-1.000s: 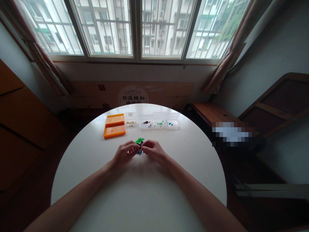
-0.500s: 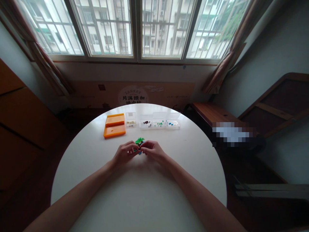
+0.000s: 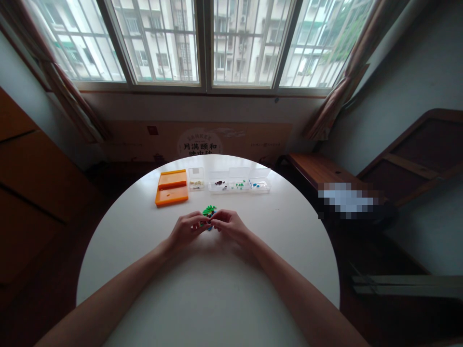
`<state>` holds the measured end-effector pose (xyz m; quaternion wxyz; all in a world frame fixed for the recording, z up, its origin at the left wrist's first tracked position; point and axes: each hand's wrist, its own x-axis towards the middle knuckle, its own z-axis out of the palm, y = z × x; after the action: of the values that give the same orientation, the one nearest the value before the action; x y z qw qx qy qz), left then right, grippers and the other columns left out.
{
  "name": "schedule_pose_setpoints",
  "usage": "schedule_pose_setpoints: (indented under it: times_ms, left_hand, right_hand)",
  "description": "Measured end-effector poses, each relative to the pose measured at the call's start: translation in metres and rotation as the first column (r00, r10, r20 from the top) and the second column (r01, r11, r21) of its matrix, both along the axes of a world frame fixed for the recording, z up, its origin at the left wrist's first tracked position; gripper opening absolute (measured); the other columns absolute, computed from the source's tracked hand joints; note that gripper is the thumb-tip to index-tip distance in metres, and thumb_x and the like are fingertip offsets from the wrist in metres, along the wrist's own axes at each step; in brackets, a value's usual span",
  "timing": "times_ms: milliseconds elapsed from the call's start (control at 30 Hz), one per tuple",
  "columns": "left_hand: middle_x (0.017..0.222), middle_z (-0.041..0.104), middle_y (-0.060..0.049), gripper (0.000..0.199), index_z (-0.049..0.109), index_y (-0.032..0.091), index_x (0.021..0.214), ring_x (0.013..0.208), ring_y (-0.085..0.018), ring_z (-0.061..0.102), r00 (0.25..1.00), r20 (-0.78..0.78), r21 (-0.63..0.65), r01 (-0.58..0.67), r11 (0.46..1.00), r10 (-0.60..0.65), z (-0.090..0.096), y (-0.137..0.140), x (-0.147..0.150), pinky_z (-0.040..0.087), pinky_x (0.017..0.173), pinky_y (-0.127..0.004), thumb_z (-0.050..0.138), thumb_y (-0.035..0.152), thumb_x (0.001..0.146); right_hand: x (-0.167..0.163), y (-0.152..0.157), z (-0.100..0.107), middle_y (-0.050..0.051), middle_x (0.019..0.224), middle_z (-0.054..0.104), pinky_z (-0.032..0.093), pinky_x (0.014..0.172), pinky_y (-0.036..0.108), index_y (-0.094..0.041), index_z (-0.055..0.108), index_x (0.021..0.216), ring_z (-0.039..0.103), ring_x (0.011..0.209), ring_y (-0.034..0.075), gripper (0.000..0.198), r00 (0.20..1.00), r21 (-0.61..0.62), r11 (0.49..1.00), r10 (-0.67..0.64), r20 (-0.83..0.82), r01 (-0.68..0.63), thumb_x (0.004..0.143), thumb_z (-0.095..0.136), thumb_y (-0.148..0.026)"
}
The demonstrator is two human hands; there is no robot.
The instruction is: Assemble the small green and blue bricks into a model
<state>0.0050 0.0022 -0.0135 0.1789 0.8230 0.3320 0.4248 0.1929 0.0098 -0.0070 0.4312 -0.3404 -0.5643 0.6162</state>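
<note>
A small model of tiny building bricks [image 3: 209, 210] stands at the middle of the table, green on top with blue, brown and other colours lower down. From the left, my left hand [image 3: 188, 227] closes its curled fingers on the model's side. My right hand [image 3: 229, 224] pinches at it from the right, thumb and index finger meeting the left fingertips at its front. Much of the model's lower part is covered by fingers. Whether a single loose brick sits between the fingertips is too small to make out.
An orange two-part tray [image 3: 171, 198] lies at the back left of the round white table [image 3: 217, 299]. Beside it stand a clear open box [image 3: 196, 172] of pale pieces and a row of clear open compartments [image 3: 237, 191] with brown, green and blue pieces.
Both hands keep their place at the model; only the fingertips seem to have shifted very slightly. The boxes and tray are unmoved.
</note>
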Motion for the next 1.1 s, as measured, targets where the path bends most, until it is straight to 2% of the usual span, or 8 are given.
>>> schedule_pose_setpoints:
  times_ms: [400,1100]
  left_hand:
    - [0.076,0.063,-0.005,0.019,0.068,0.016,0.098,0.055,-0.007,0.054,0.999,0.006,0.002,0.032,0.999,-0.032,0.0010,-0.0010,0.0015,0.046,0.049,-0.016,0.055,0.024,0.085]
    - [0.077,0.061,-0.004,0.012,0.066,0.015,0.092,0.054,-0.005,0.052,1.000,0.026,-0.019,0.016,1.000,-0.016,-0.0043,0.0017,0.0001,0.044,0.049,-0.015,0.060,0.020,0.082]
  right_hand:
    - [0.0011,0.0016,-0.0031,0.001,0.063,0.064,0.041,0.051,0.022,-0.013,0.066,0.076,0.052,0.052,0.009,0.032,0.999,-0.018,1.000,-0.015,-0.037,0.014,0.060,0.076,-0.040]
    - [0.0015,0.0026,-0.0044,0.000,0.060,0.063,0.040,0.050,0.022,-0.013,0.067,0.075,0.052,0.051,0.009,0.026,0.999,-0.007,1.000,-0.025,-0.044,0.025,0.063,0.075,-0.034]
